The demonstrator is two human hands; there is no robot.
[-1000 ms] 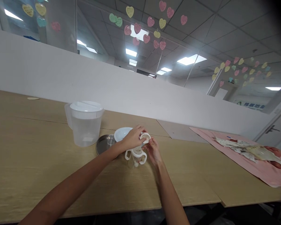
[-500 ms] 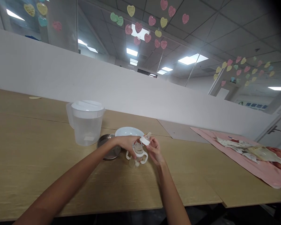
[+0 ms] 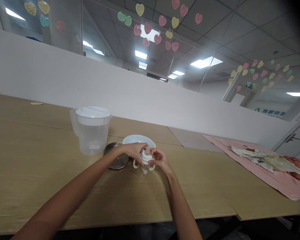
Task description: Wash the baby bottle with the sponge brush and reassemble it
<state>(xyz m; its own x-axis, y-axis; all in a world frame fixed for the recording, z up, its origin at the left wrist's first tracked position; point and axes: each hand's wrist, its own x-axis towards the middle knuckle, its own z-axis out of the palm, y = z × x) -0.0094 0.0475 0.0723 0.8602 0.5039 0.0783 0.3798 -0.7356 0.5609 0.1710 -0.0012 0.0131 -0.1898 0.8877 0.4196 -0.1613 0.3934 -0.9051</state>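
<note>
A clear baby bottle [image 3: 145,169] with white twin handles stands on the wooden table. Its white collar [image 3: 145,158] carries a translucent teat [image 3: 147,151] pointing up. My left hand [image 3: 134,150] grips the collar from the left, its fingers over the top. My right hand [image 3: 160,159] pinches the collar from the right. The hands hide part of the collar and the handles' upper ends. A pale blue-white plate [image 3: 138,140] lies just behind my hands, and a round steel lid [image 3: 117,160] lies beneath my left wrist.
A clear plastic jug [image 3: 91,138] with a white lid stands on the table to the left of the plate. To the right, a pink towel [image 3: 265,180] holds crumpled packaging. A grey mat [image 3: 193,140] lies at the table's back edge, against a white partition [image 3: 115,83].
The white collar with its teat has moved from my right hand's fingers onto the bottle's top. Both hands now hold it there, and my left hand has shifted from the bottle's side.
</note>
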